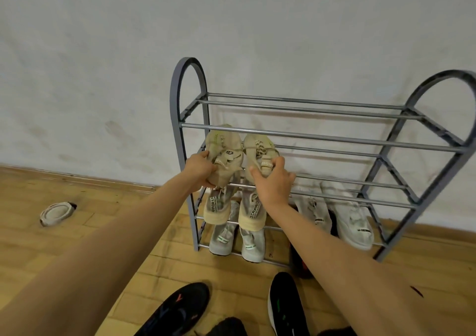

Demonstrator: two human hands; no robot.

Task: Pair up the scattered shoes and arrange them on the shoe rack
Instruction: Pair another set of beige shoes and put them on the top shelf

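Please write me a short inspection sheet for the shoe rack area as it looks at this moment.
Surface: wooden floor, scuffed.
Job's things: grey shoe rack against the wall; beige pair on the second tier; another beige pair below; grey pair and white pair on the lowest tier.
Clutter: one shoe lying alone on the floor at left; a dark shoe beside the rack.
Grippers: left hand and right hand each grip one beige shoe.
Cables: nothing seen.
Surroundings: stained white wall.

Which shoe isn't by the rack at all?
The upturned shoe lying alone on the floor, left of the shoe rack; the others sit on or before it.
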